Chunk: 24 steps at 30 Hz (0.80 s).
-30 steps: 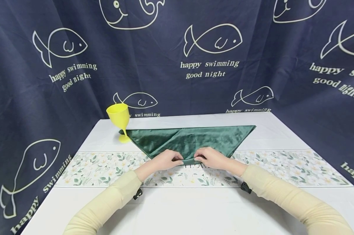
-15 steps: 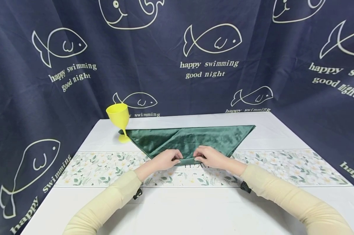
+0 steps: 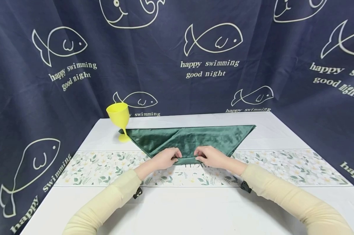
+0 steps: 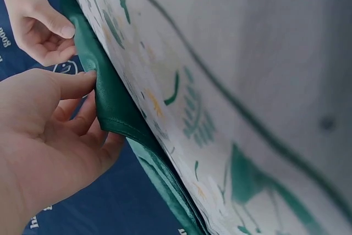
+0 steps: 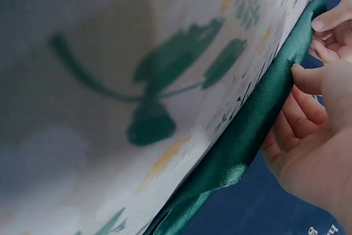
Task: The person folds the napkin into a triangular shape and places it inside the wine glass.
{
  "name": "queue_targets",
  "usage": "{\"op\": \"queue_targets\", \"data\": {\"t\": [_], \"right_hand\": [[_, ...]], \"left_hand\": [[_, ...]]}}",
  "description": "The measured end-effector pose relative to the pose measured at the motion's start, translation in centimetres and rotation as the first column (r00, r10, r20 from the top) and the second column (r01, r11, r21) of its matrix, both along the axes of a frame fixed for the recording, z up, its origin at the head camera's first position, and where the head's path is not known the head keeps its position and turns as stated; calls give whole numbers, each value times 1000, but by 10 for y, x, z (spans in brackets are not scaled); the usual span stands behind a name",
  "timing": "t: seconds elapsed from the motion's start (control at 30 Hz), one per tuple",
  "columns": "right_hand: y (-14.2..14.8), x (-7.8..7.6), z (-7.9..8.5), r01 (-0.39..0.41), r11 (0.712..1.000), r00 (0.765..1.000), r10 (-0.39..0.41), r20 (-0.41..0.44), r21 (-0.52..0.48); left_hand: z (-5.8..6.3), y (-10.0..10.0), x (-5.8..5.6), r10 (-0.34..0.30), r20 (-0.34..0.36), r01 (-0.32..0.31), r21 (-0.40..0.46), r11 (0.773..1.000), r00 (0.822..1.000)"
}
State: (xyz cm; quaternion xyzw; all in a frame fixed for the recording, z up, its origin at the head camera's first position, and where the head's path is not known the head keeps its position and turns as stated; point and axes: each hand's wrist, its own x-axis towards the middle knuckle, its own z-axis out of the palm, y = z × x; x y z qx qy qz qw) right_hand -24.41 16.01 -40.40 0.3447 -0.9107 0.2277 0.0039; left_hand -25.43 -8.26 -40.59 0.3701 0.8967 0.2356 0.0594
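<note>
We are seeing a green cloth (image 3: 206, 138) lying across the middle of a white table (image 3: 177, 209), its long edge facing far and its shorter, folded edge resting near, over a floral band (image 3: 88, 169). At this near edge the left hand (image 3: 165, 158) is pinching the cloth between thumb and curled fingers; just to the right, the right hand (image 3: 211, 157) is gripping likewise. A yellow goblet (image 3: 119, 114) is standing by the cloth's far left corner.
</note>
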Motion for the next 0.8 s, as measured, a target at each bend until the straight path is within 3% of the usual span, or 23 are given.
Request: {"op": "queue_targets", "data": {"t": [0.27,0.57,0.8], "right_hand": [[2,-1,-1,-2,1000,1000,2,-12,-4],[1,1,0,-5,1000,997,4,-77,-2],[3,2,0,-11,1000,997,12,-76,14]], "left_hand": [[2,-1,0,-11,-65,11,-4,1000,998],[2,-1,-1,-24,-55,25,12,1000,998],[3,-2,-1,-26,-50,26,-5,1000,998]]}}
